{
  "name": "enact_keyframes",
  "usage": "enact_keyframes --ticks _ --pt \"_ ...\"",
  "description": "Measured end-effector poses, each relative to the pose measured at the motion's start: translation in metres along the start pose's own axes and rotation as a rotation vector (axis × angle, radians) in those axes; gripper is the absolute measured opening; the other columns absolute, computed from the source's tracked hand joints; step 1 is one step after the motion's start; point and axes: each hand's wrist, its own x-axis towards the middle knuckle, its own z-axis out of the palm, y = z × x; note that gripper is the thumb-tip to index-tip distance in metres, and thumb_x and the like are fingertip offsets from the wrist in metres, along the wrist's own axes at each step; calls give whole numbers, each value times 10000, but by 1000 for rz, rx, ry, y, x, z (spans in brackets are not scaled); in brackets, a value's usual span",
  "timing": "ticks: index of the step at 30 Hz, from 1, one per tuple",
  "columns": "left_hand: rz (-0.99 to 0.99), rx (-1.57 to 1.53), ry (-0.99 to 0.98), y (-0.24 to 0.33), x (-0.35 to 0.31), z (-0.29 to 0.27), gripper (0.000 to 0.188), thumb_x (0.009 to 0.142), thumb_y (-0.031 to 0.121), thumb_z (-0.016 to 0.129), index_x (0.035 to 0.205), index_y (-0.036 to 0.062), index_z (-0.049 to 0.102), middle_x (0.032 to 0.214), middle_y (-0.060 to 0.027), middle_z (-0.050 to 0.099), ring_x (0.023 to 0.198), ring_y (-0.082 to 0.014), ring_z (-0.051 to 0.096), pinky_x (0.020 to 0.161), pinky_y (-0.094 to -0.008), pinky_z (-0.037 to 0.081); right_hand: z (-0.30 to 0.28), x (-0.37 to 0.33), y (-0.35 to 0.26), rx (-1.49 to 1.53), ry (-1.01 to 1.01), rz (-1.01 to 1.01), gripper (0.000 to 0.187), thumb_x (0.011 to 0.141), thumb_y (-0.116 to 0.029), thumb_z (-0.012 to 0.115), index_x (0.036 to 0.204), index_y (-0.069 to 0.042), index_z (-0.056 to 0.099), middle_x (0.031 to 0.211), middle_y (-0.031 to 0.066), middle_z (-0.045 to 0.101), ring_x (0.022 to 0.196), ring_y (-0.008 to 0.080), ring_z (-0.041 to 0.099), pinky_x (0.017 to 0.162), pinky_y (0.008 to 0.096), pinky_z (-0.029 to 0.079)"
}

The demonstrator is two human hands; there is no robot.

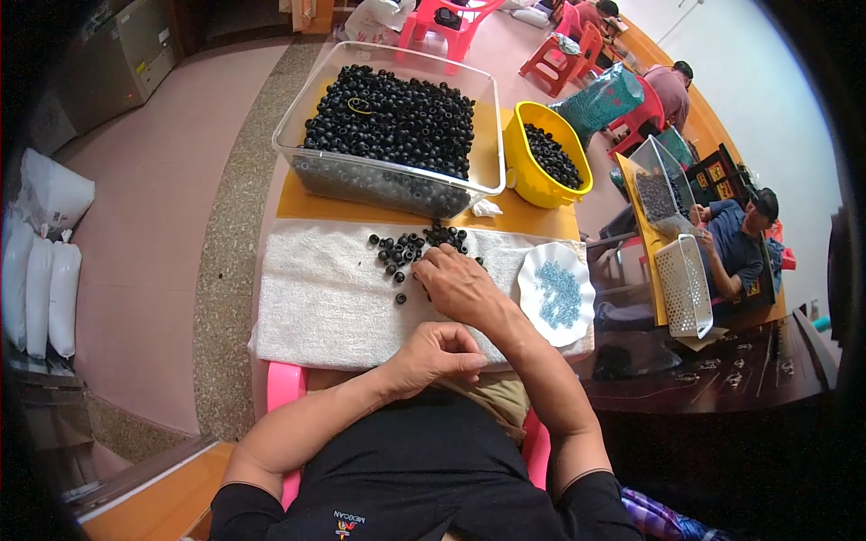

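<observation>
Small black round beads (394,255), some showing holes, lie in a loose heap on a white towel (316,298). Over the heap's near right side, my right hand (460,284) bends down with its fingertips drawn together among the beads; what they pinch, if anything, is hidden. Closer to my body, my left hand (435,355) hovers at the towel's near edge, fingers curled in and thumb pointing right. Whatever it holds, if anything, cannot be made out. Right of my right hand, a white scalloped dish (534,311) holds many tiny pale-blue pieces.
Beyond the towel stand a clear plastic bin (298,140) full of black beads and a yellow tub (516,162) with more. A crumpled white tissue (487,208) lies between them. At right, another person (735,239) works beside a white perforated basket (683,288). White sacks (41,288) stand far left.
</observation>
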Motion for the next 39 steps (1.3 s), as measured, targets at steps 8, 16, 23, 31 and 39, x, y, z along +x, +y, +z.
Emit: enact_keyframes --ticks 8,16,23,31,39 --pt "17 6 15 2 0 1 85 860 57 723 878 24 647 867 -63 679 744 -140 665 703 -269 565 -3 -6 5 107 -12 -20 293 753 -34 632 1043 5 640 1026 138 624 985 294 586 875 374 489" --pt "8 -1 44 0 0 -1 80 860 40 718 881 16 645 856 -71 679 745 -143 665 705 -276 569 0 -9 5 157 179 -58 282 769 -28 642 1049 3 634 993 144 623 978 305 596 858 371 501" --pt "-15 -21 53 1 1 0 81 866 44 714 881 11 642 840 -74 679 734 -148 667 696 -275 567 -1 -23 9 281 328 41 184 852 -45 648 1033 -23 623 948 154 623 880 333 621 752 387 515" --pt "2 -35 76 0 1 -1 138 879 35 691 991 1 618 902 -74 670 798 -146 665 720 -279 560 -16 -64 -6 870 392 301 76 871 4 670 941 8 640 892 80 665 795 148 645 714 268 512" --pt "64 -34 79 0 3 3 318 898 58 674 1191 -18 578 918 -27 648 797 -94 616 727 -252 528 -24 -90 -15 744 448 122 158 805 40 718 937 -10 647 905 109 686 804 198 673 726 299 536"
